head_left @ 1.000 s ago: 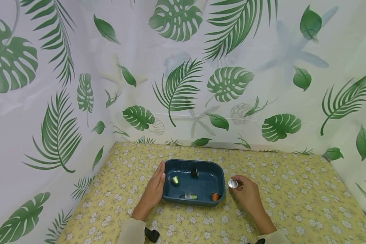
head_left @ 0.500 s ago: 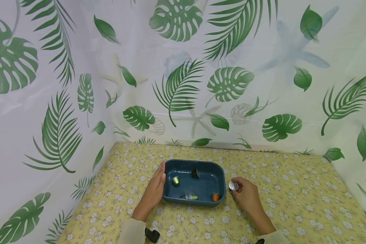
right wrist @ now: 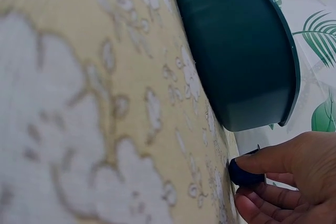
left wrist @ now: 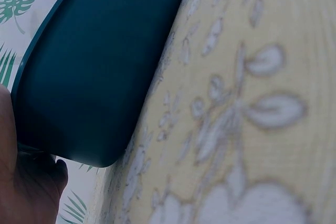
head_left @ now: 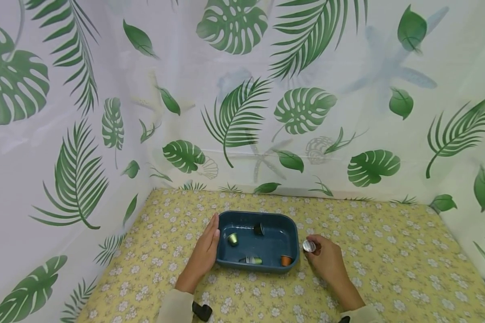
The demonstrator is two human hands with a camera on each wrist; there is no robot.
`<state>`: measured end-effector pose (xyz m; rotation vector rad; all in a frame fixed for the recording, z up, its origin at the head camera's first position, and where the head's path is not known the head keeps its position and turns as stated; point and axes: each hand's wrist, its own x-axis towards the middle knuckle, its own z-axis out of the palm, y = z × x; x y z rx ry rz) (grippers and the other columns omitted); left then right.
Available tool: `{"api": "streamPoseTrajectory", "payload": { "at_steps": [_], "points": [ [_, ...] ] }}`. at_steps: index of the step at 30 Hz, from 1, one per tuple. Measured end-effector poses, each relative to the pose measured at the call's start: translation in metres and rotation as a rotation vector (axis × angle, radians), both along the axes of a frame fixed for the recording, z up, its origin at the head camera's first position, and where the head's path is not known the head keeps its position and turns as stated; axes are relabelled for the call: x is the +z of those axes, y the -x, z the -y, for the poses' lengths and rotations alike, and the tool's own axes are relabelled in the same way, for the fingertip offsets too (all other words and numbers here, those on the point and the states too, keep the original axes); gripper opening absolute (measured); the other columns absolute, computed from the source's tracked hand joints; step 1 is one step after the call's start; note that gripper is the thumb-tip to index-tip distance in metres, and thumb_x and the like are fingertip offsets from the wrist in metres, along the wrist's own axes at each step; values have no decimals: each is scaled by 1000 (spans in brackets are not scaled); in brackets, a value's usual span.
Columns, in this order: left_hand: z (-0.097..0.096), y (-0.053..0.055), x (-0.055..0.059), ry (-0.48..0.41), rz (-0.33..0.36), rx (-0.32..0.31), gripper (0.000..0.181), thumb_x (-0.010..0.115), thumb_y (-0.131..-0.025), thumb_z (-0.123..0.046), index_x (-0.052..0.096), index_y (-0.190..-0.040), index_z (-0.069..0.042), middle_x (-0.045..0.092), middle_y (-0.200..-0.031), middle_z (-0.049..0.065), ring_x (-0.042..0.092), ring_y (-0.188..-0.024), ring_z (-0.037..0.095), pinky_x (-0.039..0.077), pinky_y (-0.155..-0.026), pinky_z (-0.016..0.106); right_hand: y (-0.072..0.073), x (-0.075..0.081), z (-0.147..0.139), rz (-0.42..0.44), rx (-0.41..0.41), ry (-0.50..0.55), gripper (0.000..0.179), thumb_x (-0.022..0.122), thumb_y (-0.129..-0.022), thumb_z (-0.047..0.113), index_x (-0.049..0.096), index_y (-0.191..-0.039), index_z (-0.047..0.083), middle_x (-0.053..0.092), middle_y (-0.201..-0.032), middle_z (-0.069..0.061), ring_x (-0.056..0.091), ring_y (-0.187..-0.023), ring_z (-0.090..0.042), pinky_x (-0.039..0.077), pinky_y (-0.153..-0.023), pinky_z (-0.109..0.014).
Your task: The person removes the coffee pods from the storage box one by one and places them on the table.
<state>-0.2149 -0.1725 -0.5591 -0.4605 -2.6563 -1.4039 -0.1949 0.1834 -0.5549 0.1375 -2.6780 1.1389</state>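
Note:
A dark blue rectangular dish (head_left: 262, 244) stands on the cloth-covered table. Along its left side lies my left hand (head_left: 202, 251), fingers straight against the outer wall; the left wrist view shows that hand (left wrist: 31, 187) at the end of the dish (left wrist: 100, 72). Just off the right side, my right hand (head_left: 326, 258) pinches a coffee capsule (head_left: 309, 246) by thumb and fingers, its silver lid facing up. In the right wrist view the capsule (right wrist: 245, 174) has a dark blue body, close over the cloth. Inside the dish are a green capsule (head_left: 232, 239), a black capsule (head_left: 258, 229) and an orange capsule (head_left: 285, 260).
Near the dish's front wall lies another light green capsule (head_left: 253, 260), partly hidden by the rim. A yellow flowered cloth (head_left: 388, 251) covers the table. White curtains with a leaf print (head_left: 242, 112) close off the back and both sides.
Over the first half second the capsule in my right hand tilts slightly and shifts a little toward the person. The left hand and the dish keep their places.

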Motion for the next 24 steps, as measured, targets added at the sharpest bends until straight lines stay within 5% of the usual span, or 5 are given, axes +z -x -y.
{"api": "streamPoseTrajectory", "payload": {
  "at_steps": [16, 20, 24],
  "points": [
    [-2, -1, 3, 17, 4, 6, 55, 27, -114, -32, 12, -164, -13, 5, -169, -5, 10, -156, 28, 15, -124, 48, -3, -2, -2, -15, 11, 5, 42, 79, -82, -8, 68, -122, -8, 72, -99, -19, 69, -81, -26, 56, -67, -37],
    [-2, -2, 3, 10, 10, 6, 54, 30, -114, -25, 12, -164, -15, 5, -169, -5, 10, -156, 28, 15, -124, 49, -2, -2, -2, -22, 15, 2, 43, 79, -82, -7, 67, -123, -8, 72, -101, -20, 69, -82, -27, 57, -67, -37],
    [-1, -2, 4, 8, 10, 5, 55, 27, -114, -35, 10, -164, -19, 5, -169, -5, 10, -156, 28, 15, -124, 49, -2, -1, -2, 3, 23, 13, 46, 78, -83, -6, 65, -127, -9, 71, -106, -24, 71, -87, -31, 59, -71, -40]
  ]
}}
